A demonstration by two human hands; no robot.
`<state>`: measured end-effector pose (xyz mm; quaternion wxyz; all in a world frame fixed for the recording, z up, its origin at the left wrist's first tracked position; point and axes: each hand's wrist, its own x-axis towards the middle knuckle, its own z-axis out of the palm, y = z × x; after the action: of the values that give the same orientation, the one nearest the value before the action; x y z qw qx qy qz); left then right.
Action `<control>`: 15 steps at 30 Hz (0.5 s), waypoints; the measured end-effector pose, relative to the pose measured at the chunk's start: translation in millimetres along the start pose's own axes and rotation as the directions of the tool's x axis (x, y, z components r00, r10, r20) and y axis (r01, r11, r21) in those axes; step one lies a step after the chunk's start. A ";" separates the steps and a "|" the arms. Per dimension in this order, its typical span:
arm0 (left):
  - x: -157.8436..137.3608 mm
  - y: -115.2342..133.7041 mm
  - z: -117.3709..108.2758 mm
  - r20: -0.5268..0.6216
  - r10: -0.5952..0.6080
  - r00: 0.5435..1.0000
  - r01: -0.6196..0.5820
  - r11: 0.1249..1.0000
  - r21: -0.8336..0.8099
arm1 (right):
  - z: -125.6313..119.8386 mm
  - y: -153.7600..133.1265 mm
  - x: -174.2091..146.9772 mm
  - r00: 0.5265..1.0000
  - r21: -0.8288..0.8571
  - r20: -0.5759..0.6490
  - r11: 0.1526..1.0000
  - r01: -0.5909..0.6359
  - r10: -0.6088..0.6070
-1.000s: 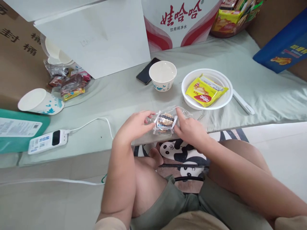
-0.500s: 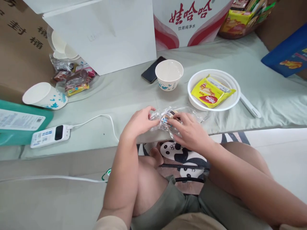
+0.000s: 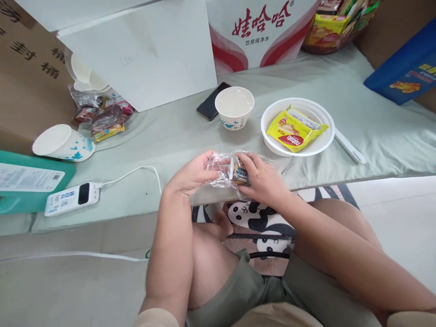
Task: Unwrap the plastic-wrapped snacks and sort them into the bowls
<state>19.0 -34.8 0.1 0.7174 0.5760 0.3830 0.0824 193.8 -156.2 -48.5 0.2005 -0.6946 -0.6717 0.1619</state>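
A small packaged snack with a white end and blue print on a tan wrapper is at the table's front edge. My right hand is wrapped round it from the right. Crinkled clear plastic bag film lies around the snack and reaches toward my left hand. The fingers and thumb of that hand are closed on the film; whether some fingertips are inside the bag I cannot tell. Just beyond stands a white paper bowl with blue leaf print. To the right, a white plastic bowl holds a yellow wafer packet.
A black phone lies behind the paper bowl, and a white stick-like object is beside the plastic bowl. On the left are a tipped paper bowl, wrapped snacks and a power bank with its cable. Boxes line the back.
The snack has turned, bringing its white end into view. My right hand has closed further round it, and the left fingers have closed on the bag film. The view has shifted slightly.
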 end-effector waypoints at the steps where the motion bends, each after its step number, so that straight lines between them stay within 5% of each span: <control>1: -0.3 0.7 -0.2 0.015 0.004 1.000 -0.003 0.999 -0.047 | -0.2 1.1 0.3 1.000 0.022 -0.008 1.000 -0.009 0.009; 9: 7.3 -2.9 -5.7 -0.071 -0.062 0.996 0.059 0.998 -0.033 | -0.5 12.4 5.5 0.987 0.229 -0.076 0.966 -0.124 0.145; 15: 5.2 -5.1 -11.0 0.017 -0.098 0.995 0.099 0.987 -0.125 | 2.1 17.9 5.1 0.989 0.272 -0.100 0.959 -0.079 0.110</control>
<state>13.9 -25.1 -7.3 0.7576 0.5105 0.4010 0.0678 208.5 -151.3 -58.9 0.3222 -0.7007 -0.5971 0.2205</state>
